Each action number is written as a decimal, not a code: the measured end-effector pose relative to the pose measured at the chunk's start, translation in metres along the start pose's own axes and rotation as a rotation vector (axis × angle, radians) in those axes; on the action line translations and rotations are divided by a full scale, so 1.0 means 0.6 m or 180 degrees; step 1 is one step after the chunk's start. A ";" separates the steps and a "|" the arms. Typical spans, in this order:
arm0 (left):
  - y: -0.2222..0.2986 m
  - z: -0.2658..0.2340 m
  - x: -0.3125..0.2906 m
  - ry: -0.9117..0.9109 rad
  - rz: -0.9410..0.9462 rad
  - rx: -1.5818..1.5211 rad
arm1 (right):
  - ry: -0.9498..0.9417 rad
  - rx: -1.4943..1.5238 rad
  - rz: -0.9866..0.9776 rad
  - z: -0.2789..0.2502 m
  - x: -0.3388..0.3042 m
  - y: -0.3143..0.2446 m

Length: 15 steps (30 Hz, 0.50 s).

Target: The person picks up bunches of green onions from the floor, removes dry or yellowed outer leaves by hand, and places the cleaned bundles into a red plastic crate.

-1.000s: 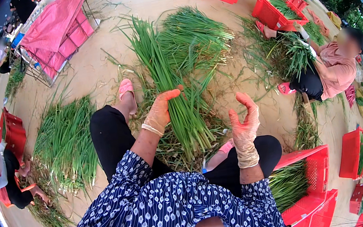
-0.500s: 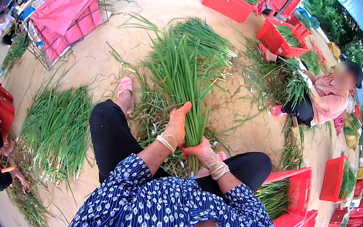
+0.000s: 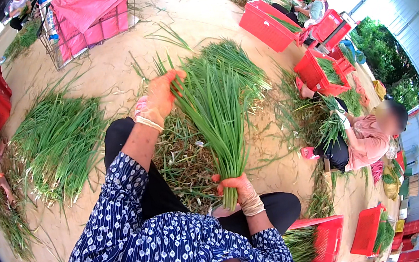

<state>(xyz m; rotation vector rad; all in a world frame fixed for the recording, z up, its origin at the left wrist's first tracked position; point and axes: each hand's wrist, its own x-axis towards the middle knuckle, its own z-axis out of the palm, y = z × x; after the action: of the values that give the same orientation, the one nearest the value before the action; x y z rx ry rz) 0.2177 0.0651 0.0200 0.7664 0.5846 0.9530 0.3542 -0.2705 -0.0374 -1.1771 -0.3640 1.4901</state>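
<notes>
A thick bunch of long green chives (image 3: 222, 124) stands tilted before me, leaves fanning away and pale stems toward me. My right hand (image 3: 238, 187), in a thin glove, is closed around the stems near their lower ends. Farther up on the left, my gloved left hand (image 3: 162, 97) has its fingers closed at the outer leaves of the bunch; a few leaves pass by the fingertips. Beyond the bunch lies a pile of more chives (image 3: 235, 65) on the ground. Trimmed, withered leaves (image 3: 184, 161) are heaped between my legs.
Another chive pile (image 3: 61, 141) lies to the left. Close on my right stands a red crate (image 3: 329, 240) holding chives. A co-worker (image 3: 371, 140) sits at the right with chives in hand, near another red crate (image 3: 313, 71). A pink-covered frame (image 3: 93, 26) stands far left.
My left hand has moved from the middle of the bunch up and left to its outer leaves. My right hand keeps its grip on the stems. The leaves now spread wider.
</notes>
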 end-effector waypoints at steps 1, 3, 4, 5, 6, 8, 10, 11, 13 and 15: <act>0.039 -0.007 0.013 -0.0048 0.0301 0.0024 | -0.0045 0.0179 0.0020 -0.006 0.000 0.004; 0.125 -0.029 0.025 -0.0097 0.0841 -0.0158 | -0.0164 0.0526 0.0054 -0.010 0.000 0.005; 0.164 -0.031 0.021 -0.0109 0.1065 -0.0356 | -0.0275 0.0629 0.0066 -0.012 0.000 0.006; 0.194 -0.019 0.006 0.0085 0.1294 -0.0133 | -0.0347 0.0902 0.0140 -0.010 -0.003 0.004; 0.220 -0.008 -0.009 0.0282 0.1521 0.0076 | -0.0412 0.1163 0.0218 -0.005 -0.008 -0.001; 0.218 0.005 -0.018 0.0401 0.1874 0.0843 | -0.0579 0.1465 0.0200 -0.002 -0.008 -0.002; 0.178 0.017 -0.025 0.0274 0.2128 0.1915 | -0.0761 0.1640 0.0134 0.002 -0.006 -0.009; 0.147 0.029 -0.038 -0.0091 0.1793 0.2432 | -0.0850 0.1731 0.0100 0.001 -0.004 -0.011; 0.071 0.069 -0.074 -0.1060 0.1300 0.3430 | -0.0817 0.1775 0.0003 0.001 -0.007 -0.009; -0.004 0.092 -0.095 -0.1896 0.0448 0.3882 | -0.0866 0.1781 -0.0048 0.004 0.001 -0.015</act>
<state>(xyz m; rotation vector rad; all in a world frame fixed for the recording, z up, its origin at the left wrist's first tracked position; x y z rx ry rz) 0.2329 -0.0033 0.0578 2.1086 0.5461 0.3531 0.3577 -0.2665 -0.0295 -0.5304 -0.1191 1.6035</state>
